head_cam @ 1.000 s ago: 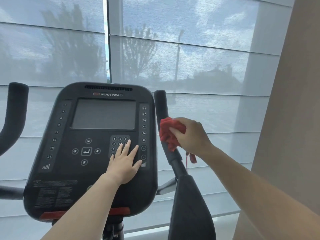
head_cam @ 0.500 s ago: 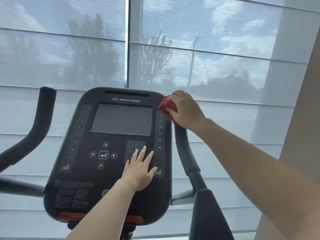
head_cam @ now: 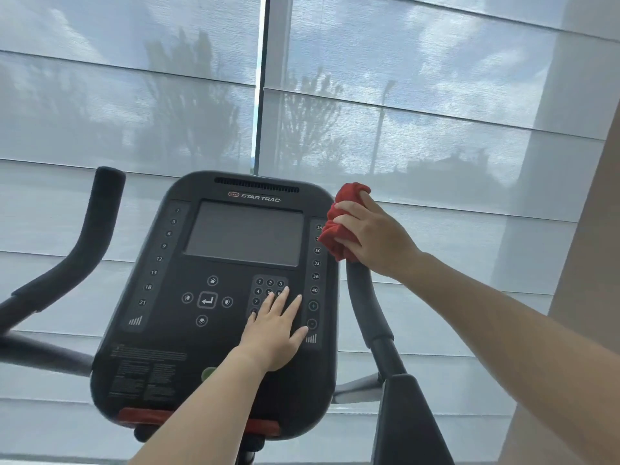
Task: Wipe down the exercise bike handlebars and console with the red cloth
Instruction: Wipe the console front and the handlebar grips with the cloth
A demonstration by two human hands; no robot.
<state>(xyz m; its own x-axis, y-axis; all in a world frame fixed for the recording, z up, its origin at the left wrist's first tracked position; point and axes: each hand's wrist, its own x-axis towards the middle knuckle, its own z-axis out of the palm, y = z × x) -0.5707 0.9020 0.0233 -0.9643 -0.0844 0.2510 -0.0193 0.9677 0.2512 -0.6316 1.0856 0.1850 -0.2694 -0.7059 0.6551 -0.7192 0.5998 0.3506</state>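
The black exercise bike console (head_cam: 161,330) with a grey screen fills the middle of the view. My left hand (head_cam: 275,327) lies flat on its number keypad, fingers straight. My right hand (head_cam: 372,236) grips the bunched red cloth (head_cam: 339,223) around the top end of the right handlebar (head_cam: 362,297), which is hidden under the cloth there. The cloth overlaps the console's right edge. The left handlebar (head_cam: 87,236) curves up at the left, untouched.
Large windows with translucent grey blinds (head_cam: 436,129) stand right behind the bike. A beige wall (head_cam: 590,297) runs down the right side. A black padded part (head_cam: 406,424) sits below the right handlebar.
My right hand slid the red cloth up the right handlebar from its middle to its top end. My left hand stayed flat on the keypad. My view shifted left.
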